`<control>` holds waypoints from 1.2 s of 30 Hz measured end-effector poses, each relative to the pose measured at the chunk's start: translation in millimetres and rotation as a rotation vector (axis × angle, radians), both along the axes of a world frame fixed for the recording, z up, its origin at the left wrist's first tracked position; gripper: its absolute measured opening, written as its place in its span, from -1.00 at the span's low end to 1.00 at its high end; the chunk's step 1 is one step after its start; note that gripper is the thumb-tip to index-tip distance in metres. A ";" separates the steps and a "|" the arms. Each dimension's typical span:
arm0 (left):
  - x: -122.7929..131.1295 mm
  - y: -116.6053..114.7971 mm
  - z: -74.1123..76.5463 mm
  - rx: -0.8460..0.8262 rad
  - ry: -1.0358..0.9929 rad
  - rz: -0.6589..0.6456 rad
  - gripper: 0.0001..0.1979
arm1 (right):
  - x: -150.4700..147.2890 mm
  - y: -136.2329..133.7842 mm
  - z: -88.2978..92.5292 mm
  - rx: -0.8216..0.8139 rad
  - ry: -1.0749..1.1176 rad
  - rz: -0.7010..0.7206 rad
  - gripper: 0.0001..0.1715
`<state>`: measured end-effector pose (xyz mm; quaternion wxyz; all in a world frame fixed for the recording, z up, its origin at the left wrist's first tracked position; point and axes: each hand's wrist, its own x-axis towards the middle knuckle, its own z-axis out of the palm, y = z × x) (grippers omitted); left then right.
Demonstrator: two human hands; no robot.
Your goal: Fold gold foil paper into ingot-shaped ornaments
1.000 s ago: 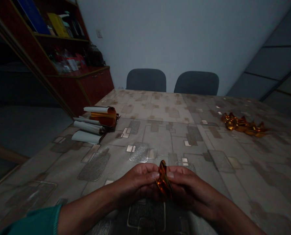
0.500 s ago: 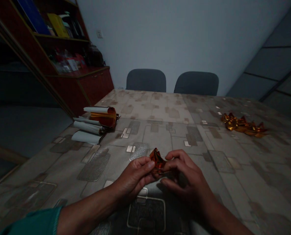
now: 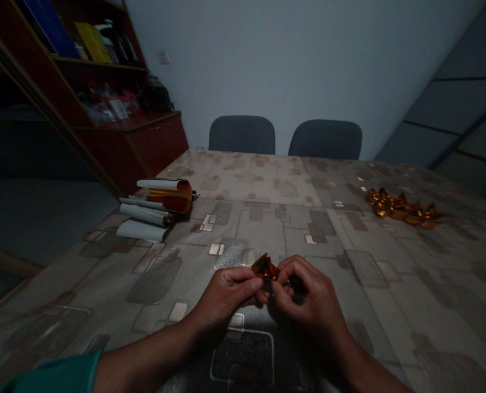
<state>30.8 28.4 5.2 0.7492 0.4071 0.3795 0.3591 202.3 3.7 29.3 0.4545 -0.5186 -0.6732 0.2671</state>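
While the light is dim, the main items are readable. The left hand [image 3: 226, 292] and right hand [image 3: 308, 297] meet low at the centre of the view, just above the near part of the patterned tabletop [image 3: 267, 218]. Between them is a small crumpled gold foil piece [image 3: 265, 268], orange-gold and shiny.

- Left fingers: closed, thumb and forefinger pinching the left side of the foil.
- Right fingers: curled and closed on its right side; the lower part of the foil is hidden behind them.
- Whether the foil touches the tabletop cannot be told.
- A teal sleeve [image 3: 58, 376] shows on the left forearm at the bottom edge.

Elsewhere on the tabletop:
- Far right, well apart from the hands: a heap of folded gold foil shapes [image 3: 400, 207].
- Far left, near the edge: a stack of rolled white sheets [image 3: 144, 218], with a curled gold foil sheet [image 3: 173, 194] lying just behind and touching it.

Beyond the far edge stand two dark chairs [image 3: 241, 134] [image 3: 325, 138], side by side against a pale wall. A red-brown shelf cabinet [image 3: 144, 142] stands at the left, its shelves carrying books and small items too dark to identify.
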 end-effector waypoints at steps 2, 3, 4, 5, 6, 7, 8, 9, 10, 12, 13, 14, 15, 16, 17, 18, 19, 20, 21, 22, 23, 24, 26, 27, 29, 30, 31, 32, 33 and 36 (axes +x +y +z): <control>0.1 0.3 1.4 0.085 0.044 0.025 -0.73 | -0.3 0.5 0.1 -0.009 -0.003 -0.010 -0.85; 0.0 0.3 2.9 0.137 0.067 0.037 -0.74 | -0.6 0.6 -0.1 -0.009 -0.008 -0.013 -0.84; -0.1 0.2 4.8 0.185 0.095 0.048 -0.74 | -1.1 0.6 -0.5 -0.007 -0.015 -0.016 -0.83; -0.3 0.0 6.7 0.228 0.127 0.054 -0.74 | -1.7 0.6 -1.3 -0.005 -0.022 -0.017 -0.82; -0.6 -0.2 8.6 0.265 0.162 0.059 -0.74 | -2.5 0.4 -2.5 0.003 -0.027 -0.023 -0.81; -0.9 -0.6 10.0 0.296 0.198 0.059 -0.74 | -3.4 0.3 -4.0 0.013 -0.031 -0.028 -0.80; -1.2 -0.9 11.1 0.328 0.231 0.058 -0.74 | -4.2 0.1 -5.6 0.027 -0.035 -0.036 -0.80; -1.5 -1.3 11.6 0.361 0.259 0.060 -0.74 | -5.0 -0.1 -6.9 0.044 -0.040 -0.045 -0.79; -1.6 -1.6 11.8 0.391 0.281 0.066 -0.74 | -5.5 -0.3 -7.9 0.062 -0.049 -0.051 -0.79; -1.6 -2.2 11.7 0.434 0.303 0.072 -0.74 | -5.7 -0.6 -8.1 0.096 -0.076 -0.048 -0.79; -1.5 -2.4 11.6 0.444 0.304 0.073 -0.74 | -5.4 -0.8 -7.2 0.111 -0.092 -0.037 -0.78; -1.3 -2.5 11.6 0.446 0.301 0.074 -0.74 | -5.0 -0.9 -6.0 0.129 -0.107 -0.022 -0.78; -1.2 -2.5 11.7 0.446 0.295 0.075 -0.73 | -4.4 -1.0 -4.6 0.147 -0.116 -0.005 -0.78; -1.1 -2.5 11.7 0.443 0.288 0.074 -0.73 | -3.9 -1.0 -3.3 0.161 -0.122 0.011 -0.79; -1.1 -2.4 11.5 0.432 0.274 0.071 -0.72 | -3.3 -1.1 -2.3 0.174 -0.124 0.022 -0.79; -1.2 -2.1 11.1 0.409 0.248 0.065 -0.73 | -2.8 -1.1 -1.5 0.183 -0.126 0.029 -0.79; -1.4 -1.8 10.3 0.377 0.210 0.054 -0.74 | -2.4 -1.2 -1.1 0.190 -0.127 0.035 -0.78; -1.6 -1.4 9.2 0.336 0.166 0.038 -0.76 | -2.0 -1.3 -0.9 0.197 -0.127 0.039 -0.78; -1.8 -1.1 7.8 0.287 0.122 0.019 -0.77 | -1.6 -1.6 -0.7 0.200 -0.124 0.041 -0.77; -2.0 -0.7 6.4 0.237 0.081 -0.002 -0.78 | -1.1 -2.0 -0.4 0.200 -0.116 0.049 -0.77; -2.2 -0.3 5.0 0.191 0.044 -0.015 -0.76 | -0.5 -2.5 0.2 0.197 -0.106 0.069 -0.77; -2.2 -0.1 3.9 0.149 0.009 -0.018 -0.75 | 0.1 -3.2 1.1 0.193 -0.095 0.100 -0.79; -1.9 -0.1 2.2 0.081 -0.056 -0.006 -0.72 | 1.3 -4.8 3.5 0.182 -0.079 0.155 -0.87; -1.6 -0.3 1.7 0.062 -0.083 0.005 -0.71 | 1.7 -5.6 4.7 0.174 -0.073 0.149 -0.91; -0.8 -0.9 1.4 0.049 -0.107 0.019 -0.69 | 1.7 -6.6 6.2 0.161 -0.063 0.070 -0.89; -0.4 -1.2 1.4 0.050 -0.102 0.018 -0.69 | 1.2 -6.7 6.4 0.159 -0.063 0.028 -0.87; -0.1 -1.5 1.6 0.053 -0.091 0.018 -0.69 | 0.6 -6.6 6.3 0.162 -0.067 0.004 -0.88; 0.0 -1.5 1.9 0.055 -0.071 0.018 -0.68 | -0.2 -6.2 5.9 0.173 -0.073 -0.005 -0.89; -0.1 -1.5 2.2 0.060 -0.040 0.016 -0.68 | -0.9 -5.8 5.3 0.186 -0.083 -0.001 -0.89; -1.7 -0.5 4.2 0.115 0.091 0.009 -0.65 | -2.3 -4.8 3.7 0.230 -0.099 -0.009 -0.88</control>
